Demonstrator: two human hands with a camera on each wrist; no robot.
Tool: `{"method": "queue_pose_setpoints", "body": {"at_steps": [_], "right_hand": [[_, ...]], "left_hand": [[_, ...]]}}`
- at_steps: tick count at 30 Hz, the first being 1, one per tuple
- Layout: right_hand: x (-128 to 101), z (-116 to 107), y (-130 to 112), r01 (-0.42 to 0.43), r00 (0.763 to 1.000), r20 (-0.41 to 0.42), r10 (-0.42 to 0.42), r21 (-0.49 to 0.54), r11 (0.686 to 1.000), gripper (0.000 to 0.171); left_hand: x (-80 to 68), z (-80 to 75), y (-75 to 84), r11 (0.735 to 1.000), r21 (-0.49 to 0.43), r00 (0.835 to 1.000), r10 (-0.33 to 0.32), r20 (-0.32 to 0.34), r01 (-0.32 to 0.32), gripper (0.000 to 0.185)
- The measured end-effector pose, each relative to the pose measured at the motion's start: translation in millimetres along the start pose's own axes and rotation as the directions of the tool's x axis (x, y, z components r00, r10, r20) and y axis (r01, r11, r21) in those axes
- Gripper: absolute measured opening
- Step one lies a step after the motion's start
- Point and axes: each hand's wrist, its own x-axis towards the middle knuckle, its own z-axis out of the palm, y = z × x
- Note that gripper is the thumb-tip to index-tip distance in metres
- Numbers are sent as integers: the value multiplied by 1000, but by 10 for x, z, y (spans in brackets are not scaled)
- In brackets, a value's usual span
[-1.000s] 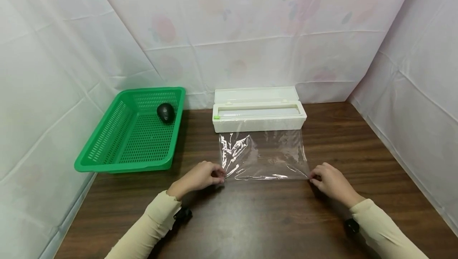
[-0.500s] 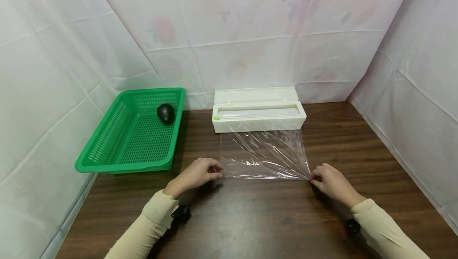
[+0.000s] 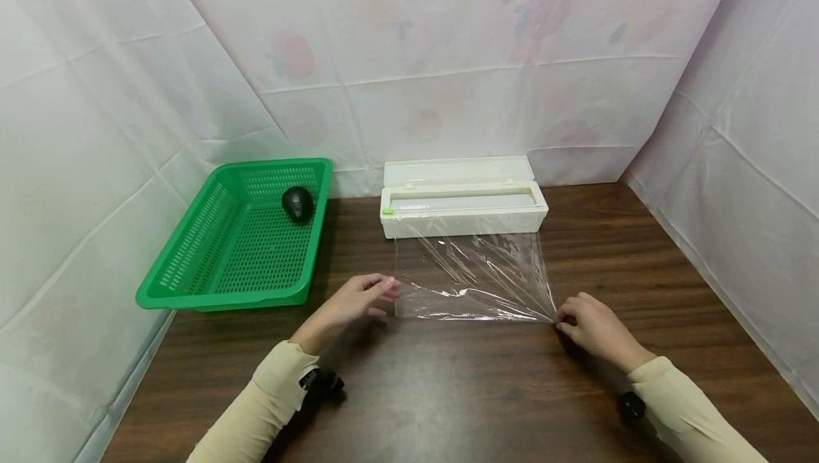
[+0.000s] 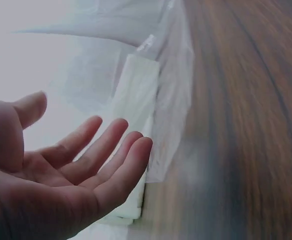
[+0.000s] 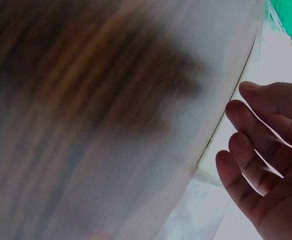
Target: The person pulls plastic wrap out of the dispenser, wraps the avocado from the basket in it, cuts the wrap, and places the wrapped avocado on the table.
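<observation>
Head view. Right grip: thumb and finger pinching the near right corner of the film. Left grip: fingers extended, holding nothing, at the film's left edge; contact cannot be told. Film: clear, drawn near from the box above the counter. Change: a second ago the left fingers pinched the near left corner and creases gathered there; that corner is now released, and creases fan from the right one. Meaning, as judged: sheet drawn out, seemingly uncut, secured at one corner only. Box: white, lid raised, green tab at left. Basket: green, left of the box; one dark oval item inside, far right.
</observation>
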Motion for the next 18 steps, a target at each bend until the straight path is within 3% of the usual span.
{"method": "queue_pose_setpoints", "body": {"at_steps": [4,12,18], "right_hand": [[-3,11,3,7,1000,-8,-7,-1,1000,16],[-7,22,-14,1,1000,7,-1,2,1000,15],[-6,18,-23,7,1000,5,-7,4,1000,15]], "left_hand": [[-20,-17,49,989,-141,999,-45,1,44,61],[-75,-123,167,976,-210,998,-44,36,50,61],[-97,-251,334,959,-275,998,-61,27,66,59]]}}
